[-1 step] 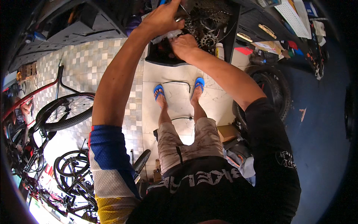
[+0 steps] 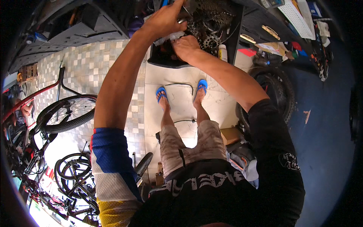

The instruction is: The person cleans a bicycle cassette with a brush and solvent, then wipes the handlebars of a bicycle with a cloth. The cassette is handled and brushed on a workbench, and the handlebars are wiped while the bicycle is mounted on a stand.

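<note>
Over a black open drawer or bin (image 2: 170,62) at the top of the head view, my two hands are close together. My left hand (image 2: 164,20) is bent closed beside a shiny metal piece (image 2: 183,20); what its fingers hold is hidden. Just below it, my right hand (image 2: 186,47) reaches down into the bin with curled fingers, their tips out of sight. A crumpled clear plastic bag (image 2: 170,38) lies between the hands. Greasy dark chainrings and sprockets (image 2: 210,38) fill the bin to the right of my hands.
A white bottle (image 2: 222,52) stands at the bin's right edge. Bicycle tyres (image 2: 281,94) lean at right, by a blue floor area. Left, a bicycle wheel (image 2: 68,113) and several bicycles (image 2: 75,170) crowd the floor. A thin black cable (image 2: 179,83) lies between my feet.
My right hand has shifted very slightly left, and the plastic bag has changed shape a little. My left hand stays nearly where it was.
</note>
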Demonstrator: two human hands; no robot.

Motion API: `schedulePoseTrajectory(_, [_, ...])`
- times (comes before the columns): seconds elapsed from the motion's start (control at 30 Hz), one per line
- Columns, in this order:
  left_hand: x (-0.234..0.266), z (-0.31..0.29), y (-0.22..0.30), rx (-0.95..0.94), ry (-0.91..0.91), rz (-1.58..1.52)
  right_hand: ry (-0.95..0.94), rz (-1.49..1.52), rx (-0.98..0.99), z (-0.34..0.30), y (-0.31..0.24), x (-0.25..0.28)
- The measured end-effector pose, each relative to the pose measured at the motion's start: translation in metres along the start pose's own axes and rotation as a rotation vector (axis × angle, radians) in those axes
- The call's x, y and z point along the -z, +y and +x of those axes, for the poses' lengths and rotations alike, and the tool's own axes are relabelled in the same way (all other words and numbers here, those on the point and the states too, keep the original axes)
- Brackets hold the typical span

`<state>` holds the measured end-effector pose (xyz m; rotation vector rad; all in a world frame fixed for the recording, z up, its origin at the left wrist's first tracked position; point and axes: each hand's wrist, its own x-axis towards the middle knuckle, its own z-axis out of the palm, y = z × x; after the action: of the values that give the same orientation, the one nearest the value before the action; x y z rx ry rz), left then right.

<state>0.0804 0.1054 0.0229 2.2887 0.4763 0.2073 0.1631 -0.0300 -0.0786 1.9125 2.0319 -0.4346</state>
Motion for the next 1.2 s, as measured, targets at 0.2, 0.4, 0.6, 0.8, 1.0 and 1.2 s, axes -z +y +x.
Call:
schedulePoseTrajectory(0.2, [-0.016, 0.004, -0.021, -0.068, 0.113, 0.054, -0.17, 0.114, -0.134, 0.013, 0.003, 0.023])
schedulePoseTrajectory(0.4, [-0.021, 0.004, -0.027, -0.093, 0.094, 0.01, -0.184, 0.191, -0.236, 0.009, -0.007, 0.035])
schedulePoseTrajectory(0.6, [-0.021, 0.006, -0.022, -0.083, 0.043, 0.081, -0.212, 0.172, -0.222, 0.007, -0.002, 0.03])
schedulePoseTrajectory(0.8, [-0.019, 0.002, -0.024, -0.096, 0.036, 0.051, -0.252, 0.228, -0.237, -0.018, -0.007, 0.038])
schedulePoseTrajectory(1.0, [-0.019, 0.002, -0.018, -0.057, 0.04, 0.069, -0.248, 0.271, -0.16, -0.04, -0.005, 0.039])
schedulePoseTrajectory(1.2, [-0.026, -0.003, -0.025, -0.082, 0.12, 0.124, -0.363, 0.482, -0.156, -0.068, 0.01, 0.046])
